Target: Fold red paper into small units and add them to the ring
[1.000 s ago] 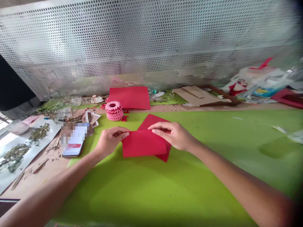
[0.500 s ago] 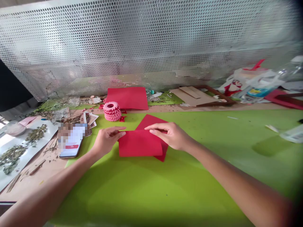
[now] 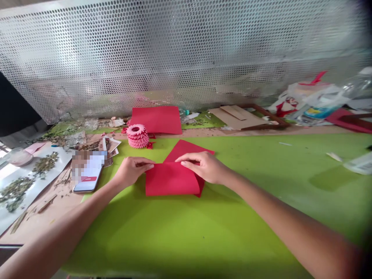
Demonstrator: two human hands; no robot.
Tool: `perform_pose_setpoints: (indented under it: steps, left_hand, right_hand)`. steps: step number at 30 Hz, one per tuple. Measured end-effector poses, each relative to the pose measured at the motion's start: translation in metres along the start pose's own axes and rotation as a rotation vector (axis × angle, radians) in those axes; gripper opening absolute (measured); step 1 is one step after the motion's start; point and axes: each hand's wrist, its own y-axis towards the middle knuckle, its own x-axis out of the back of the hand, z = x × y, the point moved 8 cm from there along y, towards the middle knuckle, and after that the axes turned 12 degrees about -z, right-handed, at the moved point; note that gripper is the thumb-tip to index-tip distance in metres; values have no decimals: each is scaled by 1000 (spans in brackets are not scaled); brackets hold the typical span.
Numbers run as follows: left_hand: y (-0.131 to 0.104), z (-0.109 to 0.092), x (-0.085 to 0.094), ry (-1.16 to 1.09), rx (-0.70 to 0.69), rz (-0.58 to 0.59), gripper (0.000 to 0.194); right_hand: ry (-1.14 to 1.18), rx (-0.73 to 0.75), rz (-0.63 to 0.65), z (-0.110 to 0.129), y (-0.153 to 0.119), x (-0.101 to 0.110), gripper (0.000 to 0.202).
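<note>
From here I see a plain, wide red sheet (image 3: 171, 180), long edges running left to right. It overlaps a second red sheet (image 3: 184, 149) lying askew on the green counter (image 3: 186, 236), corners showing beyond it and to its right.

1 silvery perforated panel (image 3: 186, 50) spanned back behind green-topped table (image 3: 203, 248); 1 dark shape (image 3: 16, 104) stood at left; pale light (image 3: 65, 44) lay in patches across panel.

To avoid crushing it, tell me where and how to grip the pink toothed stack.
Probably best held lightly by opposite sides of the pink toothed stack, coming from the near side: it stands upright with a hole in its top, while a red scrap sits at its right and the far red sheet behind it.
</note>
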Motion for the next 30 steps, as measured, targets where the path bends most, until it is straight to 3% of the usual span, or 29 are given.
perform_pose_setpoints:
  steps: [5, 11, 15, 18, 20, 23, 27, 30]
  left_hand:
    - [3, 4, -3, 97, -61, 36, 23]
    - [4, 4, 0, 172, -102, 17, 25]
    - [3, -1, 1, 238, -149, 13, 25]
    - [0, -9, 0, 325, -234, 12, 26]
    - [-2, -14, -2, 399, -296, 17, 26]
    - [-5, -19, -5, 485, -363, 26, 25]
    - [-6, -21, -7, 534, -403, 27, 25]
    - [-7, -23, -6, 569, -431, 13, 25]
  right_hand:
    - [-37, 49, 40, -9, 1, -15, 32]
    - [-172, 131, 17, -26, 5, -14, 39]
    - [-320, 70, 51, -59, 11, 0, 43]
    - [-407, 31, 2, -73, 17, 19, 42]
    - [-410, 59, -89, -64, 19, 30, 41]
    - [-303, 187, -179, -22, 13, 27, 40]
    - [-166, 383, 66, 38, -9, -17, 39]
    - [-166, 386, 198, 48, -19, -41, 42]
